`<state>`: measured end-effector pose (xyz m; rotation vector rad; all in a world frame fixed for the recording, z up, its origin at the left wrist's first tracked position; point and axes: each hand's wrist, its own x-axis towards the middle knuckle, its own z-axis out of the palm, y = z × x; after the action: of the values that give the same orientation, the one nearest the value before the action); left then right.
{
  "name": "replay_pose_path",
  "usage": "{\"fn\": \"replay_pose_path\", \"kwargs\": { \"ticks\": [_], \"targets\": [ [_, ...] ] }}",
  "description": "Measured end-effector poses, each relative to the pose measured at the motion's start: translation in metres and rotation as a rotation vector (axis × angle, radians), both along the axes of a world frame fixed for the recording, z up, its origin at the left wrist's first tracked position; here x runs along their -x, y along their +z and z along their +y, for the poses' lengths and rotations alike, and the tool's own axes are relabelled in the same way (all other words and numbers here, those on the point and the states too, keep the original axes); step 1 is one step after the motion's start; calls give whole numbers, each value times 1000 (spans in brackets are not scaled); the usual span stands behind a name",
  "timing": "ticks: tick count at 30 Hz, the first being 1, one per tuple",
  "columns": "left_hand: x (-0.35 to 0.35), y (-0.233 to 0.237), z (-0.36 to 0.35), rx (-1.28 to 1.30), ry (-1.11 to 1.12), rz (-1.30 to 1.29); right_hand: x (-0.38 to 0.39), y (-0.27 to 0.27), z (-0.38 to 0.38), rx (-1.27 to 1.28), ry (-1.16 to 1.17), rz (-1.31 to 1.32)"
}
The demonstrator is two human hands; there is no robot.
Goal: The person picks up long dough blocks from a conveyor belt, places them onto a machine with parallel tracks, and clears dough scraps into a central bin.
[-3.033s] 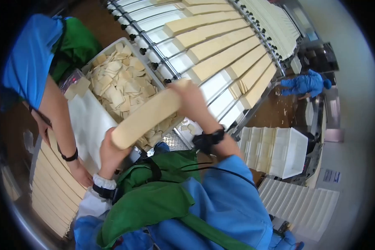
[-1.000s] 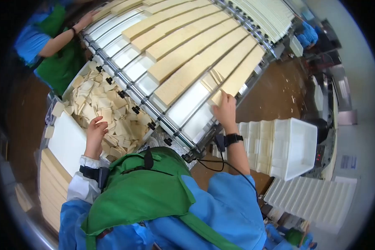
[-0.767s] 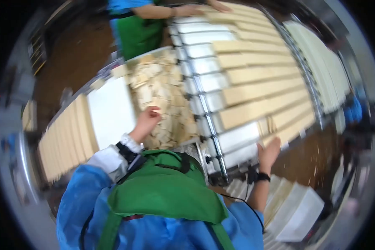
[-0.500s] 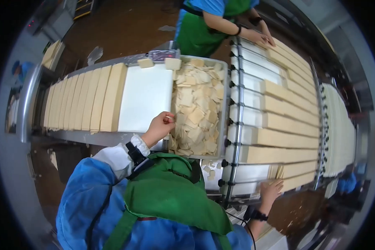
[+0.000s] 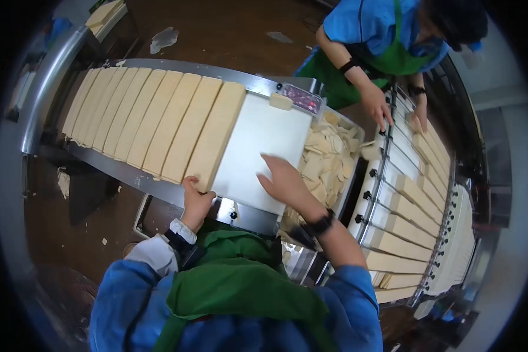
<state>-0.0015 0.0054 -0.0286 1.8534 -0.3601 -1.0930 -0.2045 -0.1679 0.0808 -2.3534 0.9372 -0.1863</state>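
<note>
My left hand (image 5: 198, 202) is at the near end of the rightmost long pale stack (image 5: 217, 132) on the conveyor, its thumb and fingers spread around the lower edge. Over the white belt (image 5: 258, 132), my right hand (image 5: 284, 180) hovers with its fingers apart and nothing in them. To its right, a bin of loose pale sheets (image 5: 325, 155) is partly covered by my right forearm. A small pale piece (image 5: 281, 101) rests at the far edge of the belt.
A co-worker (image 5: 375, 47) leans over the rack (image 5: 374, 185) of pale stacks at the right, both hands on its far end. A control panel (image 5: 302, 98) is at the belt's far corner. A curved metal rail (image 5: 50, 82) stands at the left.
The view has turned left. My left hand has moved from beside the bin to the stack's near end. My right hand has left the rack and come over the belt.
</note>
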Motion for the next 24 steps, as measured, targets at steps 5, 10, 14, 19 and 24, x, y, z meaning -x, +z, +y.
{"fn": "replay_pose_path", "kwargs": {
  "ticks": [5,10,14,19,24],
  "targets": [
    [-35,8,-2,-41,-35,60,-153,-90,-83,188,-74,50],
    [-55,10,0,-59,-133,273,-210,-137,-124,378,-132,102],
    [-62,12,-4,-64,-197,307,-214,-148,-121,387,-185,167],
    [-60,16,-19,-98,-114,429,-235,-103,-148,256,-259,257],
    [-48,26,-30,-129,-233,403,-168,-51,-195,532,442,80]
  ]
}}
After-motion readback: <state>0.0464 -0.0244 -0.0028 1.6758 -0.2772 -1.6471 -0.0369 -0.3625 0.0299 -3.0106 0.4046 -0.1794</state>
